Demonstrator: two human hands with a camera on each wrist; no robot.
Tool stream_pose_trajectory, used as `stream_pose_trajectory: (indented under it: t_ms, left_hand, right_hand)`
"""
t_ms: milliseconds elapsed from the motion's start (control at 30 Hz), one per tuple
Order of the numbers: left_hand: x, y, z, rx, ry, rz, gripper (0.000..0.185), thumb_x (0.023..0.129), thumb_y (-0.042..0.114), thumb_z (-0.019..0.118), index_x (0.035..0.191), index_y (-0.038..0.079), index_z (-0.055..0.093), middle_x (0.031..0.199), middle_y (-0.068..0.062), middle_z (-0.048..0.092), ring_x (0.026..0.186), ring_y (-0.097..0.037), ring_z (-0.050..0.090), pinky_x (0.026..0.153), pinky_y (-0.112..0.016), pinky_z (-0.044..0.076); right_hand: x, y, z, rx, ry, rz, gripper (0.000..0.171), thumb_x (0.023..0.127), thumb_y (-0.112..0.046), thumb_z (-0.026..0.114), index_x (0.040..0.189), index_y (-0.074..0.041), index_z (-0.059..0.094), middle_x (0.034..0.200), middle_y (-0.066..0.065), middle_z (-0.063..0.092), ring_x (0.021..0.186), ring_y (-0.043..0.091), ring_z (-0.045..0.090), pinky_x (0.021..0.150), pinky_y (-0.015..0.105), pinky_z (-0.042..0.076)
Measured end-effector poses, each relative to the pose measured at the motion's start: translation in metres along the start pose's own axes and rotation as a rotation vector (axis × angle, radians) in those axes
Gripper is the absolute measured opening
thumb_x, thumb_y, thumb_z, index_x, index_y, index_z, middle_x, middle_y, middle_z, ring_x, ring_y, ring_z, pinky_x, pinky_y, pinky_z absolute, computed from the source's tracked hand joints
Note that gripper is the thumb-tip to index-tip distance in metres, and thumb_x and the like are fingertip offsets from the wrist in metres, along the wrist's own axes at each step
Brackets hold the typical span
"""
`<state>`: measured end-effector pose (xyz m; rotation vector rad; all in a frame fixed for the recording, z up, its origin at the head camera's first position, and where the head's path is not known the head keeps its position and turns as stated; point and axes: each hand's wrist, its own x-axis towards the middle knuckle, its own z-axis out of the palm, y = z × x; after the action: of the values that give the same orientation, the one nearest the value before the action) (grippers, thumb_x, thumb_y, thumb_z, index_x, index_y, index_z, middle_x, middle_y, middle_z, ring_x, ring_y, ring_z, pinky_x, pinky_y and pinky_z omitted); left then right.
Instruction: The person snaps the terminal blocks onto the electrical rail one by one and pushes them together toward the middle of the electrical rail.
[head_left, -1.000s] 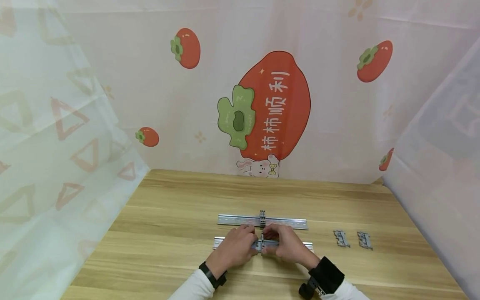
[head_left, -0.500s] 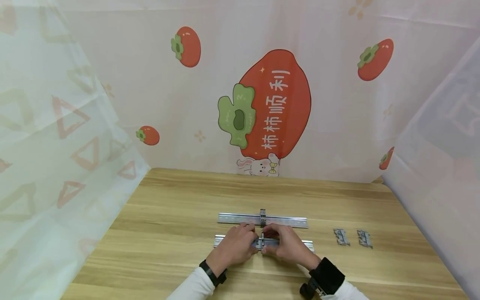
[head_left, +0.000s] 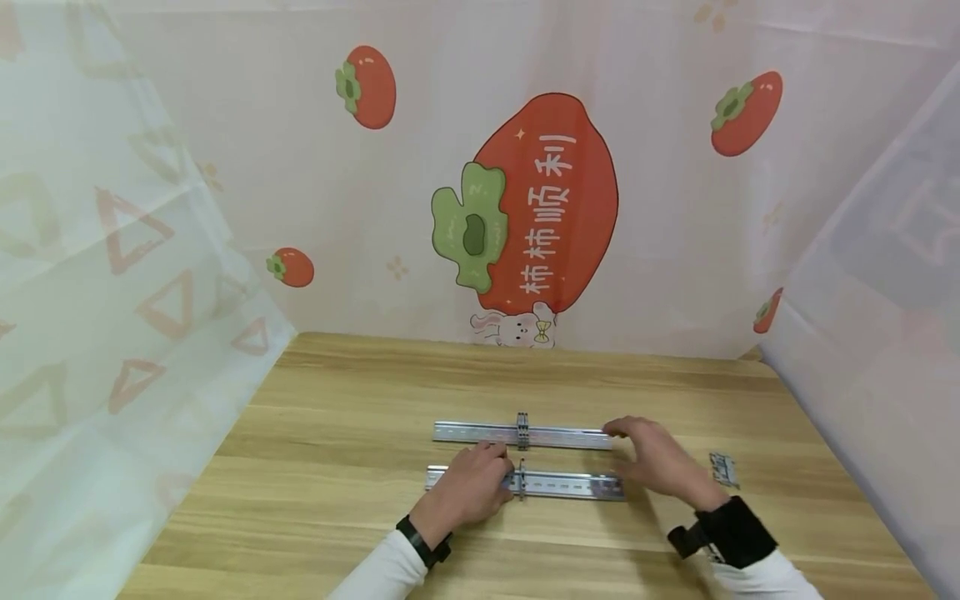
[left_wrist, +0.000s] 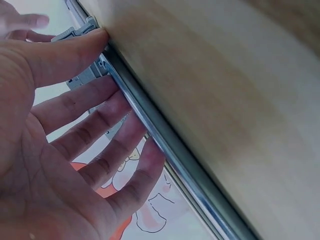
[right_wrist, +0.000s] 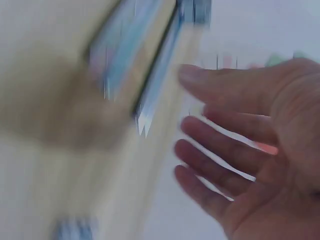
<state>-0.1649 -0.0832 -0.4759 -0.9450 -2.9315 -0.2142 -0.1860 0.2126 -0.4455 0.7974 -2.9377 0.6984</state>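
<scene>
My left hand (head_left: 468,483) holds the nearer metal DIN rail (head_left: 566,484), its thumb and fingertips on the rail's edges. Beside those fingers a thin grey terminal block (head_left: 522,479) stands on the rail. In the left wrist view, grey block parts (left_wrist: 85,75) show behind the thumb. My right hand (head_left: 663,458) is over the table just past the rails' right ends, fingers loosely bent with nothing between them. A loose grey terminal block (head_left: 723,469) lies to its right. The second loose block is hidden from the head view by the right hand.
Behind the nearer rail lies a parallel DIN rail (head_left: 480,432) carrying several grey terminal blocks (head_left: 522,431) near its middle. The wooden table (head_left: 360,392) is enclosed by a printed cloth (head_left: 645,317) at the back and both sides.
My right hand has let go at the terminal block on the nearer rail and moved right, toward the loose blocks. The left hand stays on the rail.
</scene>
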Motion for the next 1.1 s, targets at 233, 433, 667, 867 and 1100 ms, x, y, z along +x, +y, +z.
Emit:
stream_pose_trajectory:
  t_ms: [233, 433, 667, 867, 1100]
  left_hand:
    - [0.001, -0.002, 0.0, 0.004, 0.005, -0.003, 0.03, 0.08, 0.037, 0.073, 0.099, 0.015, 0.071, 0.093, 0.004, 0.055, 0.086, -0.015, 0.054, 0.068, -0.031, 0.048]
    - [0.0, -0.002, 0.0, -0.003, -0.003, -0.011, 0.03, 0.08, 0.037, 0.073, 0.1, 0.016, 0.07, 0.094, 0.004, 0.055, 0.088, -0.015, 0.053, 0.069, -0.032, 0.048]
    - [-0.001, -0.001, 0.001, -0.011, 0.007, -0.008, 0.03, 0.079, 0.037, 0.073, 0.101, 0.016, 0.07, 0.094, 0.005, 0.054, 0.088, -0.015, 0.053, 0.069, -0.031, 0.047]
    - [-0.001, -0.001, 0.002, -0.012, -0.009, -0.012, 0.031, 0.079, 0.038, 0.073, 0.101, 0.016, 0.07, 0.095, 0.005, 0.055, 0.089, -0.016, 0.054, 0.07, -0.033, 0.048]
    - [-0.002, -0.001, 0.003, -0.02, -0.013, -0.015, 0.031, 0.08, 0.038, 0.073, 0.102, 0.016, 0.07, 0.096, 0.005, 0.055, 0.089, -0.015, 0.053, 0.07, -0.033, 0.048]
  right_hand:
    - [-0.019, 0.031, -0.034, -0.304, -0.203, 0.065, 0.063, 0.065, 0.004, 0.08, 0.123, 0.005, 0.054, 0.119, 0.024, 0.053, 0.109, 0.043, 0.05, 0.087, 0.056, 0.041]
    - [-0.026, 0.049, -0.029, -0.384, -0.264, 0.052, 0.059, 0.059, 0.007, 0.081, 0.114, 0.003, 0.06, 0.108, 0.017, 0.057, 0.098, 0.037, 0.056, 0.08, 0.052, 0.046]
    - [-0.024, 0.057, -0.024, -0.374, -0.21, 0.036, 0.041, 0.055, 0.007, 0.084, 0.09, -0.004, 0.065, 0.087, 0.004, 0.055, 0.073, 0.019, 0.052, 0.062, 0.037, 0.045]
    - [-0.026, 0.057, -0.025, -0.341, -0.222, 0.055, 0.036, 0.057, 0.006, 0.084, 0.085, -0.007, 0.063, 0.083, 0.001, 0.051, 0.069, 0.015, 0.046, 0.059, 0.034, 0.041]
    - [-0.027, 0.054, -0.026, -0.309, -0.24, 0.082, 0.036, 0.058, 0.003, 0.085, 0.085, -0.007, 0.062, 0.082, 0.001, 0.049, 0.071, 0.016, 0.047, 0.061, 0.036, 0.043]
